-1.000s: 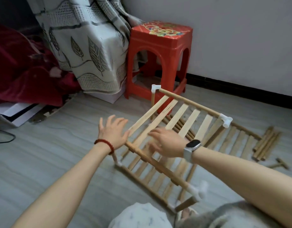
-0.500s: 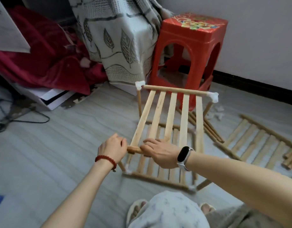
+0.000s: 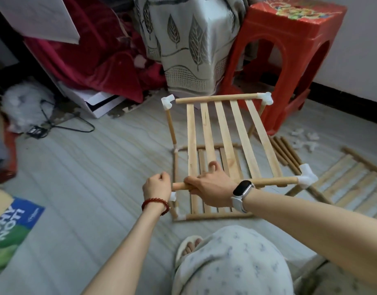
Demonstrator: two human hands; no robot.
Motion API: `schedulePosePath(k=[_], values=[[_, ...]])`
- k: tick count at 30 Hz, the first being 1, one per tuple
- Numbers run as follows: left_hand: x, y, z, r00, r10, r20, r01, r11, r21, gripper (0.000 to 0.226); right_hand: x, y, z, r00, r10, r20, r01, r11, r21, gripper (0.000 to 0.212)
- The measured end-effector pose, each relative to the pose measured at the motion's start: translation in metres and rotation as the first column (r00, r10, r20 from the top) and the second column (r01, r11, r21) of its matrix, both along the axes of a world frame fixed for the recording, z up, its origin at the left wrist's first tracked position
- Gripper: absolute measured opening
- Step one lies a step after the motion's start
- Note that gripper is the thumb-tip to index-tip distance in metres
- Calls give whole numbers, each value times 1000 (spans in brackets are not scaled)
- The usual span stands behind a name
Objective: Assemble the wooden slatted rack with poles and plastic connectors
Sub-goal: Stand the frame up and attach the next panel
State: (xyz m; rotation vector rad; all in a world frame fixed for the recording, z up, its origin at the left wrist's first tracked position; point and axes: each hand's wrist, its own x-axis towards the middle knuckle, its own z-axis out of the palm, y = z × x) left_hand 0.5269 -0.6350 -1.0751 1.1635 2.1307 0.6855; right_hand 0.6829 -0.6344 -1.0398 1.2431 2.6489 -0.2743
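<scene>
A partly built wooden rack stands on the floor. Its upper slatted shelf [image 3: 223,135] sits above a lower slatted shelf [image 3: 206,211]. My right hand [image 3: 209,188] grips the near pole [image 3: 268,182] of the upper shelf at its bare left end. My left hand [image 3: 156,185] is curled into a fist just left of that pole end, and what it holds, if anything, is hidden. White plastic connectors cap the far left corner [image 3: 168,101], the far right corner [image 3: 266,98] and the near right corner [image 3: 307,176]. An upright pole [image 3: 171,128] rises at the far left.
A red plastic stool [image 3: 289,50] stands behind the rack beside a leaf-patterned cloth [image 3: 187,45]. Spare poles [image 3: 287,152], loose white connectors [image 3: 304,141] and another slatted panel [image 3: 351,184] lie on the floor to the right. A printed bag [image 3: 11,233] lies at left.
The rack has swung round square to me. My right hand has closed round the near pole's left end. My left hand has come off the pole end and sits beside it as a fist.
</scene>
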Motion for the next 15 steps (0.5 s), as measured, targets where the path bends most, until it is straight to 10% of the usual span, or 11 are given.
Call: schedulePosePath(k=[15], values=[[6, 4, -1, 960, 212, 185, -198, 976, -92, 29, 12, -12, -6, 995, -33, -96, 35, 999, 20, 23]])
